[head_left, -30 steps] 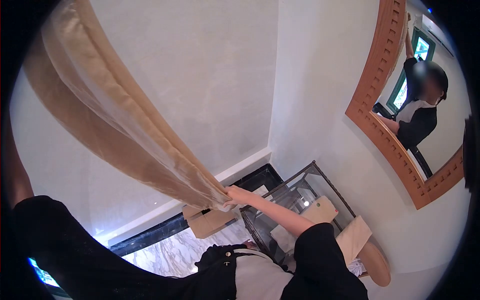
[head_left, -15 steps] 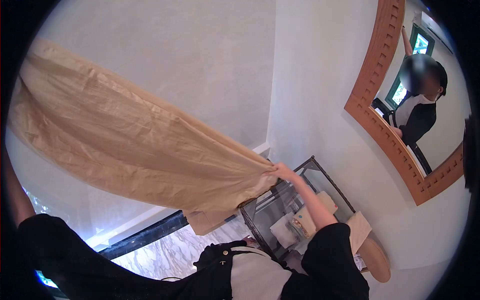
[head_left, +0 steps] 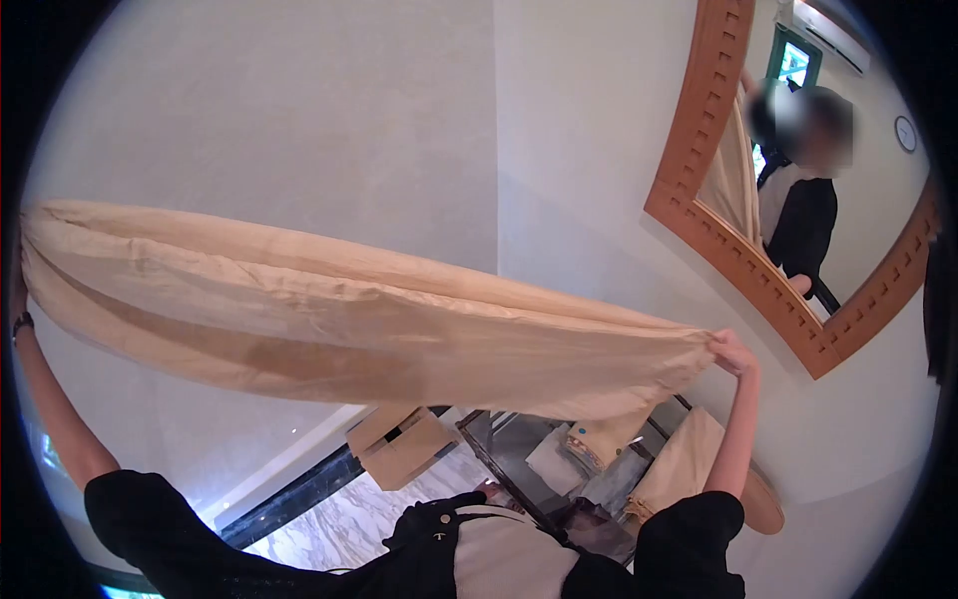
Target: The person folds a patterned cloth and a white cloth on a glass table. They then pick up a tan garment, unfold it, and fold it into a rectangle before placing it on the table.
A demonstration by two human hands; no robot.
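Note:
A long tan cloth (head_left: 379,319) hangs stretched between my raised arms, with folds running along its length. On the right, my right hand (head_left: 733,353) grips its bunched end, fingers closed on the fabric. The other end reaches the far left edge of the view, where my left hand (head_left: 24,275) is at the bunched corner, mostly cut off by the dark lens border. A dark band circles my left wrist. The cloth's lower edge covers part of a glass-topped table (head_left: 504,444).
A wooden-framed mirror (head_left: 689,150) hangs on the right wall. An open cardboard box (head_left: 404,454) sits on the marble floor (head_left: 339,509). Folded tan cloth (head_left: 684,464), a yellowish packet (head_left: 604,434) and clear plastic bags lie on the table, near a round-ended wooden piece (head_left: 766,504).
My right hand has moved right and the cloth is pulled out longer and flatter. The cloth's left end is lower, and my left forearm now shows more. The view has shifted.

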